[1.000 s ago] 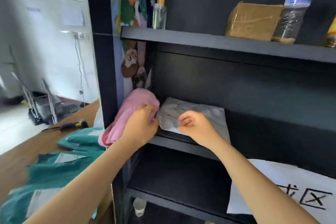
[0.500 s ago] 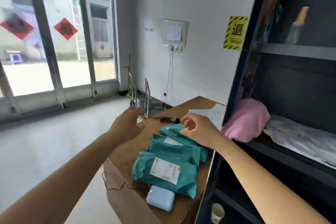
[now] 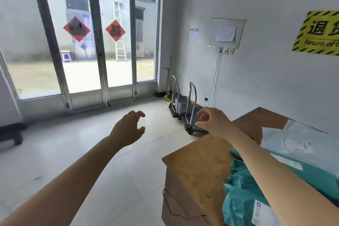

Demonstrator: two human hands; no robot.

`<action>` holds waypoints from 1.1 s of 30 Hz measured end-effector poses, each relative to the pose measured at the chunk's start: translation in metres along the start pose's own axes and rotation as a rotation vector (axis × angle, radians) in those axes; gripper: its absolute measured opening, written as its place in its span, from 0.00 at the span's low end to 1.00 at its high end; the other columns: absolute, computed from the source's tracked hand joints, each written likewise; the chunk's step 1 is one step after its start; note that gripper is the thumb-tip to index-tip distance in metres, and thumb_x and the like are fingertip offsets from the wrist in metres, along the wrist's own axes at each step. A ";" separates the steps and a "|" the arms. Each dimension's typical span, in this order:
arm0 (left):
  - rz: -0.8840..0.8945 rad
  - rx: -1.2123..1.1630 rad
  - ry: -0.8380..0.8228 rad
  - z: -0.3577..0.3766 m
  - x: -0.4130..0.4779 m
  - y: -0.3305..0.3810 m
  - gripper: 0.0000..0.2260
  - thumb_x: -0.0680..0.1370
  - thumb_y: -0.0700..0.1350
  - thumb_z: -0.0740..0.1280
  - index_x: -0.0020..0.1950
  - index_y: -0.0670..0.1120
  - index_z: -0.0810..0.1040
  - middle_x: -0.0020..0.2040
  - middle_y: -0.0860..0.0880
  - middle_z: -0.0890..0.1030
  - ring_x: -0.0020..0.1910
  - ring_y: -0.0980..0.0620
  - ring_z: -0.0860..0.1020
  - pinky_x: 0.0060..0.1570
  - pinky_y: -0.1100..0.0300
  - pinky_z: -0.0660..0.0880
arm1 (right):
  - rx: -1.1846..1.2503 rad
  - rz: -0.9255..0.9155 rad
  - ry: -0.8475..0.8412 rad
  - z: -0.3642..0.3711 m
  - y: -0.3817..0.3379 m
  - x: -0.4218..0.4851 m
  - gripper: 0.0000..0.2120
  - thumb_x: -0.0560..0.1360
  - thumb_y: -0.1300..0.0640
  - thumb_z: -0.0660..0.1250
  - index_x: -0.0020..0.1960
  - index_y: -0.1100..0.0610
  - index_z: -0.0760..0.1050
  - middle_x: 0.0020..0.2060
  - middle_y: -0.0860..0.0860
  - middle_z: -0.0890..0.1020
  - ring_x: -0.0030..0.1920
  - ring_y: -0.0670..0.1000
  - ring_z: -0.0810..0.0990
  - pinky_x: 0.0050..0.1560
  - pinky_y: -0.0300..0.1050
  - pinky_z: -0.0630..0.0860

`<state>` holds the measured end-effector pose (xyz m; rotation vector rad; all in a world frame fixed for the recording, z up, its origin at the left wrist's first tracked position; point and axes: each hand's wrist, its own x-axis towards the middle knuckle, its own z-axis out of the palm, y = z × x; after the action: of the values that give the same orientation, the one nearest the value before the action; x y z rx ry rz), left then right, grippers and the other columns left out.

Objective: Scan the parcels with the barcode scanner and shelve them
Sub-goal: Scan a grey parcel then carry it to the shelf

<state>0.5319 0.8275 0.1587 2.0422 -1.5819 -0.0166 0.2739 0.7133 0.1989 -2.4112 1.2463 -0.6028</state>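
Several teal parcels (image 3: pixel 245 194) with white labels lie piled on the brown table (image 3: pixel 201 161) at the lower right, with a pale grey parcel (image 3: pixel 300 139) behind them. My left hand (image 3: pixel 128 128) hangs in the air over the floor, fingers loosely curled, holding nothing. My right hand (image 3: pixel 212 121) is raised above the table's far left corner, fingers loosely curled and empty; its forearm crosses over the teal parcels. The scanner and the shelf are out of view.
Two folded hand trolleys (image 3: pixel 185 110) stand by the wall beyond the table. Glass doors (image 3: pixel 99 42) fill the left. A yellow return sign (image 3: pixel 319 33) hangs on the right wall. A thin black cable (image 3: pixel 172 207) runs down the table's front. Tiled floor lies to the left.
My view has swung left, away from the shelf where both hands touched a grey parcel and a pink one. Both hands have let go and now hover empty near the table.
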 end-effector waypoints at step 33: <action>0.686 -0.233 -0.417 0.212 0.685 -0.063 0.19 0.74 0.45 0.67 0.66 0.46 0.72 0.59 0.44 0.76 0.60 0.45 0.74 0.59 0.52 0.72 | -0.010 0.712 0.444 0.049 0.140 0.470 0.10 0.74 0.54 0.70 0.54 0.53 0.75 0.45 0.50 0.81 0.43 0.46 0.78 0.38 0.36 0.71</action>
<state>0.7280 0.1350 0.1678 1.2887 -2.3394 -0.3713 0.4491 0.2528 0.1847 -1.6821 2.1318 -0.9089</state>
